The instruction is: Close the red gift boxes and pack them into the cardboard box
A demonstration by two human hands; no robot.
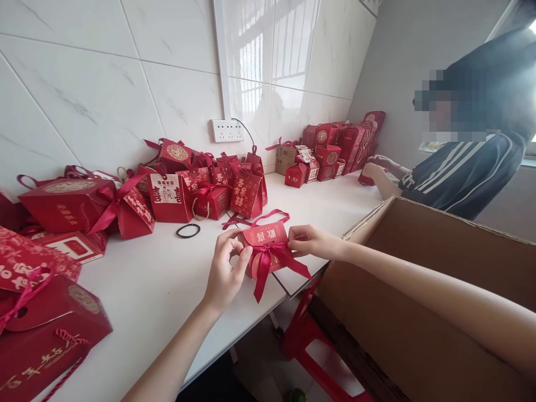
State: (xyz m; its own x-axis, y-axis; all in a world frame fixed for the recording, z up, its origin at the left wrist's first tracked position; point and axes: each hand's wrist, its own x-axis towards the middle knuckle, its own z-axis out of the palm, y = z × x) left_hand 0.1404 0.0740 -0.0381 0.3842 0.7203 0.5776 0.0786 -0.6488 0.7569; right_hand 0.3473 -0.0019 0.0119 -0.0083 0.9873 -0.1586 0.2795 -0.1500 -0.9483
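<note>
Two hands on one small red gift box (265, 233), held just over the front edge of the white counter (159, 285). Gripped at one end by the left hand (226, 273), curled round it and pinching between thumb and fingers; pinched at the other end by the fingertips of the right hand (307, 241). Looks closed and tied already: dark red ribbon (268, 261) knotted across the front, tails hanging past the counter edge, handle loop lying behind.

Just beyond, a black hair tie (188, 230) flat on the counter. Further back, against the tiled wall, a loose heap of similar red boxes (209, 190), most with ribbons or cord handles in place. At near left, larger red boxes (46, 329) with gold lettering. In the far corner, a neater stack of small red boxes (335, 146), with a co-worker's hand (379, 163) on the counter just beside it.

To the right, an open cardboard carton (419, 301), bottom hidden. Below the counter, a red plastic stool (307, 349).

Judging by the piles, many boxes finished; impossible to tell how many remain.
</note>
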